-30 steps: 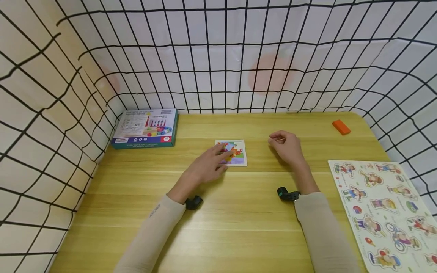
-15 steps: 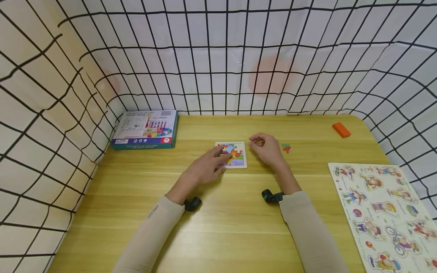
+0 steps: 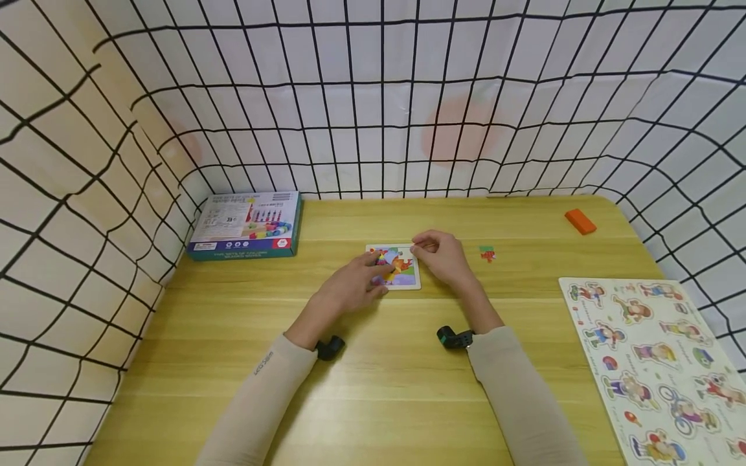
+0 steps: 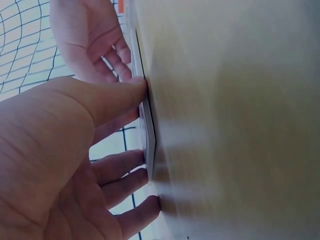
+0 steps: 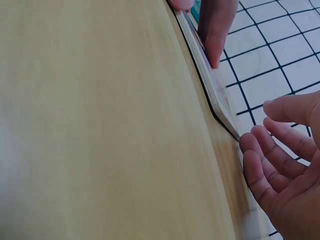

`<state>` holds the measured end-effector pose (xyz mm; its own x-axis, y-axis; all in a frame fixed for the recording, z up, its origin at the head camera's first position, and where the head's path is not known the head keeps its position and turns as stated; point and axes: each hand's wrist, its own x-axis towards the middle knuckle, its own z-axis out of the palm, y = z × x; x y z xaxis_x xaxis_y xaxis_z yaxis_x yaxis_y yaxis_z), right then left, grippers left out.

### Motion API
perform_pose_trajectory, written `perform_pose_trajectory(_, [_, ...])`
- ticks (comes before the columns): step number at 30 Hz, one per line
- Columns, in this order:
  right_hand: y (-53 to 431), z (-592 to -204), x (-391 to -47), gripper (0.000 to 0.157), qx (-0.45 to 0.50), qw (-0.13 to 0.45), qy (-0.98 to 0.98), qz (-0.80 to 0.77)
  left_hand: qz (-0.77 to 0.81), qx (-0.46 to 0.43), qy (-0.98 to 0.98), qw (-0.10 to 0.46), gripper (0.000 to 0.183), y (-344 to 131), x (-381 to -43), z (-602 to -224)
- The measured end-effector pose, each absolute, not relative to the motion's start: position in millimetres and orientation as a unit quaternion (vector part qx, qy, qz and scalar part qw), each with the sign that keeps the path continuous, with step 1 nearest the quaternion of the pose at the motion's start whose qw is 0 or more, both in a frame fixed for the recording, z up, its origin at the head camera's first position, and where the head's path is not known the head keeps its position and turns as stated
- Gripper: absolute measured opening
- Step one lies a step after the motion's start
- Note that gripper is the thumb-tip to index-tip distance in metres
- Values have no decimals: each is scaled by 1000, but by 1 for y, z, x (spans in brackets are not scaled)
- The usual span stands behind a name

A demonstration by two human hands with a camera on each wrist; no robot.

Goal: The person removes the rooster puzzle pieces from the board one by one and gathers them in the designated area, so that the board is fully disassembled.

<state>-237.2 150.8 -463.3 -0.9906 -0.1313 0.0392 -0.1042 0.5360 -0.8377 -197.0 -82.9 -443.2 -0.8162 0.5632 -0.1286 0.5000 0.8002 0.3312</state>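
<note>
A small square jigsaw puzzle (image 3: 408,281) in a pale frame lies flat on the table, with a colourful picture. My left hand (image 3: 350,283) rests on its left part, fingers spread and fairly straight; in the left wrist view the thumb (image 4: 120,97) touches the board's edge. Close by the puzzle's upper right corner, my right hand (image 3: 445,259) has its thumb and forefinger near each other. Whether a small piece lies between those fingertips cannot be made out, even in the right wrist view, where the hand (image 5: 295,170) is half curled. A loose puzzle piece (image 3: 487,253) lies right of this hand.
At the back left lies a flat toy box (image 3: 245,226). An orange block (image 3: 580,221) sits at the back right. A large picture board (image 3: 653,362) with figures covers the right side of the wooden table (image 3: 373,401). Black netting (image 3: 381,129) rises behind and at both sides.
My right hand has moved left to the puzzle's corner, uncovering the loose piece that lay hidden beneath it. The left hand has stayed on the puzzle.
</note>
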Motion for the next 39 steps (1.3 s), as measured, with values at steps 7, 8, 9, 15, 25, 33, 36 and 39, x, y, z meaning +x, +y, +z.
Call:
perform_pose_trajectory(7, [143,-462,-235,27,-76,24,872,-483,149,283,942,105,51,-84,-196,-444])
perform_pose_trajectory(8, [143,-462,-235,27,-78,24,872,-482,151,283,941,105,51,-84,-196,-444])
perform_pose_trajectory(9, [142,-463,-235,27,-79,25,873,-482,151,283,941,104,51,-84,-196,-445])
perform_pose_trajectory(15, [137,-464,-236,28,-79,34,878,-471,153,282,941,107,52,-84,-197,-448])
perform_pose_trajectory(25, [129,-463,-237,26,-68,48,888,-452,160,282,939,111,52,-84,-195,-445])
perform_pose_trajectory(33, [127,-463,-237,26,-75,51,889,-448,144,289,941,102,52,-83,-197,-447])
perform_pose_trajectory(36, [126,-465,-237,26,-74,53,888,-451,144,287,941,103,52,-83,-197,-448])
perform_pose_trajectory(39, [125,-466,-238,26,-73,56,886,-455,144,285,942,101,52,-83,-196,-448])
